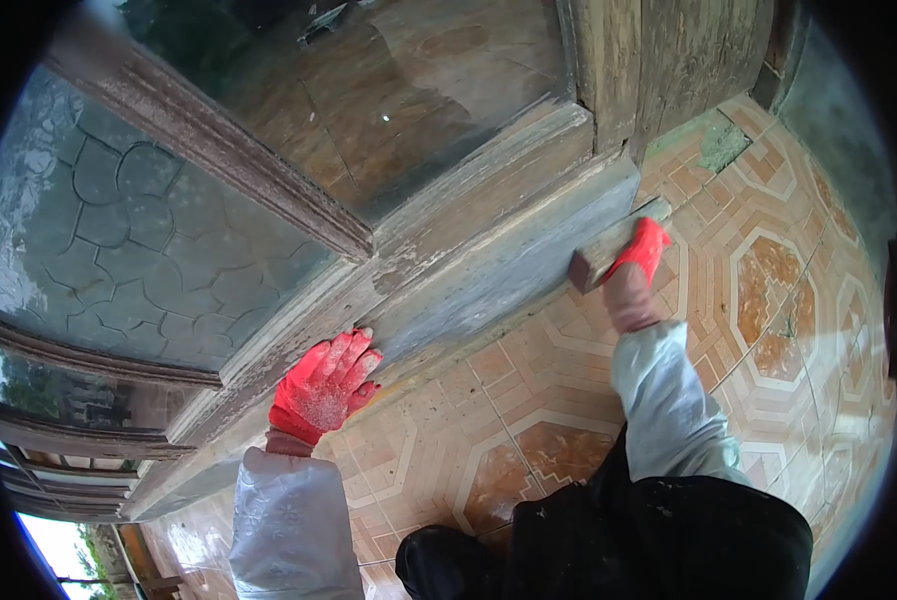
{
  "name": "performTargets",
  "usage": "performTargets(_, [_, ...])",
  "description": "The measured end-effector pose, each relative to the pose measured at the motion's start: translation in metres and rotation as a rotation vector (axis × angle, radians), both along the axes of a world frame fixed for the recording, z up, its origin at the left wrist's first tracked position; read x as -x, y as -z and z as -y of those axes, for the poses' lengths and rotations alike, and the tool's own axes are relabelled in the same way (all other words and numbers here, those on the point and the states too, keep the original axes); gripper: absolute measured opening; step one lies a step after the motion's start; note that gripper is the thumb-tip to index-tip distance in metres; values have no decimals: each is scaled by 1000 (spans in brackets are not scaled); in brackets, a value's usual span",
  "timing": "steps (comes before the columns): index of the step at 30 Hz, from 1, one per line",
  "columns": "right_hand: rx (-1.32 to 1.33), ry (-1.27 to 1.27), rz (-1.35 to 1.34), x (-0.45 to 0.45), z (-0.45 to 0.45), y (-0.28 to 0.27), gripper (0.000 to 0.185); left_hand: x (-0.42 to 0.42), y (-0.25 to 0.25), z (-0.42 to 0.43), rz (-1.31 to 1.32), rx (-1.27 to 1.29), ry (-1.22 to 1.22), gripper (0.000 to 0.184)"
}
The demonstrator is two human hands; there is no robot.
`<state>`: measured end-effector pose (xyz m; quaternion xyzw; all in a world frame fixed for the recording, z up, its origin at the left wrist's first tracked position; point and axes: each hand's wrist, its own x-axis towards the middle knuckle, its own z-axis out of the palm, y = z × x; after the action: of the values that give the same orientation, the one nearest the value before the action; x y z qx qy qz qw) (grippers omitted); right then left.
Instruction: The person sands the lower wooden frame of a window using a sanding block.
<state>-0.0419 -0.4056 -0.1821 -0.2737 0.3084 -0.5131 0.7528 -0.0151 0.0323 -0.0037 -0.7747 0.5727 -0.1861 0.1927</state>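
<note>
Sleeves [293, 525] reach out, left hand [326, 388] on the frame [488, 200], right hand [643, 255] on the block [605, 245]!
Dark clothing [668, 540] fills the near edge, above patterned floor tiles [468, 405]. Now the left hand: dusty red glove, back turned up, fingers stretched out, nothing in its grasp, lying along the bottom of that weathered wood. Over to the right hand, also in red, and its fingers are wrapped round the block, which is down low by the tiles, right alongside the grey strip [513, 270] below the frame; whether the two touch, I can't tell. Farther up, glass panes [158, 250] gleam, one showing a stone-like pattern.
</note>
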Motion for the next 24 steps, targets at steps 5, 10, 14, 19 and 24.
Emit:
performTargets(5, [109,-272,-8,37,-153,20,36,2,2,4,79,-5,7,42])
performTargets(10, [12,14,-509,-2,-94,-9,41,1,-3,0,-26,6,-1,44])
performTargets(14, [-337,-119,-98,-7,3,7,29,2,-2,1,-30,8,-9,44])
performTargets(19, [-33,33,-152,19,-125,-58,51,5,-6,7,-10,-16,-44,44])
performTargets(24, [181,40,-423,4,-102,-14,46,-1,0,-2,-19,11,17,41])
